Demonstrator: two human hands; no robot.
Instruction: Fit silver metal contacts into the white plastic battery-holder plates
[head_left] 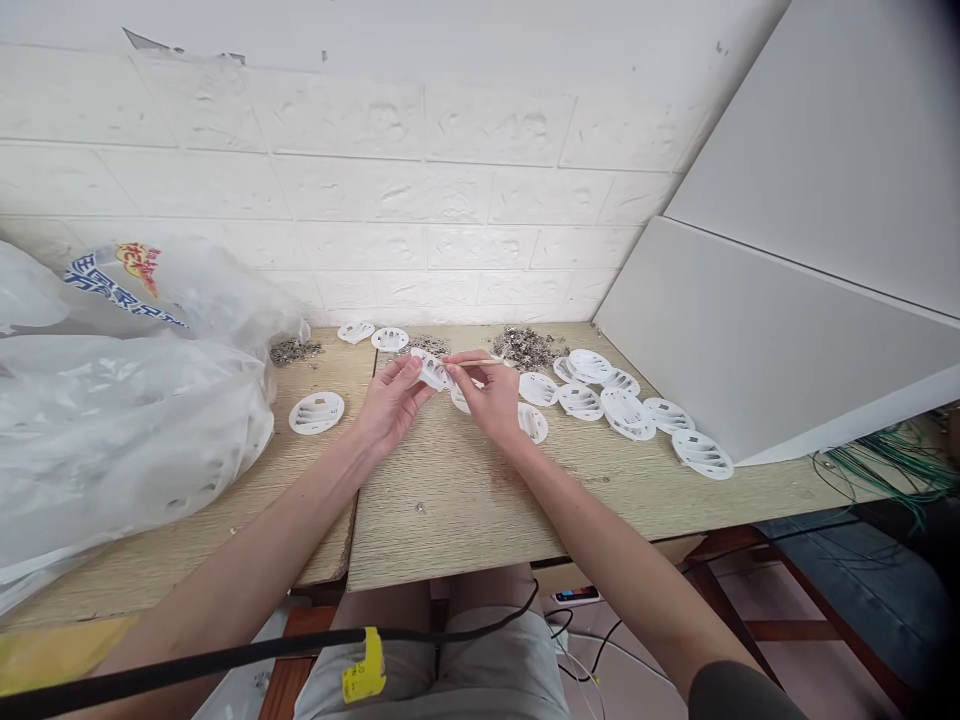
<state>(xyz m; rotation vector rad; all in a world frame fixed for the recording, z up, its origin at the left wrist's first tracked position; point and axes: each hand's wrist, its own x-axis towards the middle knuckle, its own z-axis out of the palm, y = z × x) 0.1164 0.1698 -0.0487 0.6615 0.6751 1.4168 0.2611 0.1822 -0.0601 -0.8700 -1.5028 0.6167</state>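
Grip left: white plastic part (433,370) is pinched in the fingers of the left hand (390,400).
Grip right: thin stick (484,362) is clasped by the right hand (491,400), its tip laid against the part.
Part position: held just above the wooden table (465,500), between both hands.
Right side: row of white discs (626,412) is spread beside a white panel (750,370).
Left side: single disc (316,412) is laid near the plastic bag (127,400).
Back edge: metal bits (529,347) are piled by the wall.

held part (433,370) half hidden | thin stick (484,362) unclear | bag (112,420) cut off left
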